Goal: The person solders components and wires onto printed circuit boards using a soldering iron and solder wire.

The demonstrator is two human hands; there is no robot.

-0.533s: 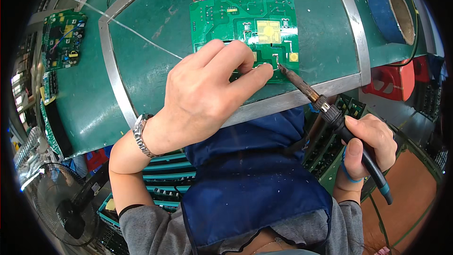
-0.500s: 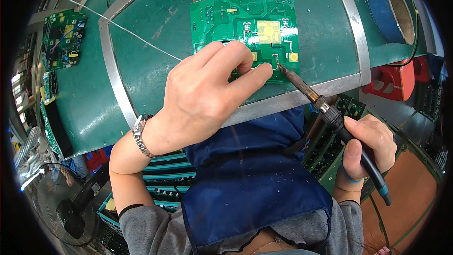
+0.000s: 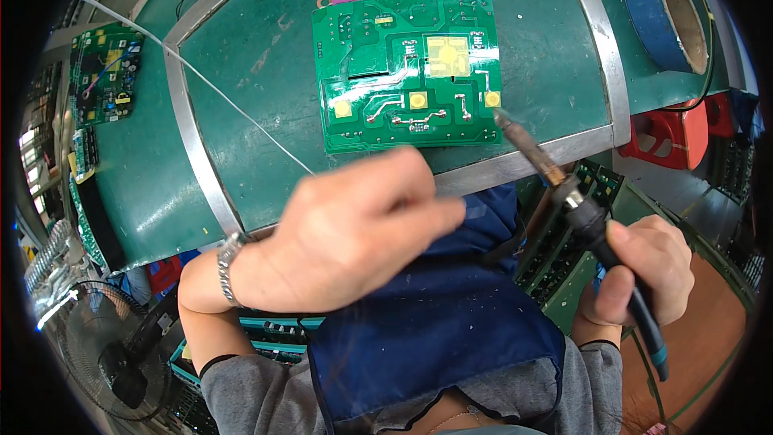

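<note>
A green circuit board (image 3: 366, 60) with yellow squares and shiny solder tracks lies on the work table. Just in front of its near edge is my left hand (image 3: 362, 229), slightly blurred, its fingers curled and closed on a thin solder wire (image 3: 241, 113). The wire comes in from the far left; its end at the fingertips cannot be made out. My right hand (image 3: 648, 270) grips the black handle of a soldering iron (image 3: 592, 221). The iron's tip points up and left, close to the board's near right corner; whether it touches is hard to tell.
Green matting with metal strips (image 3: 616, 109) covers the table. A blue tape roll (image 3: 664, 20) stands at the far right, above a red stool (image 3: 668, 137). Another populated board (image 3: 105, 72) lies at the left. A fan (image 3: 113, 346) stands at the lower left.
My left hand has drawn back from the board toward me, uncovering its near part. The soldering iron has shifted right and off the joint. The board sits slightly further left in view.
</note>
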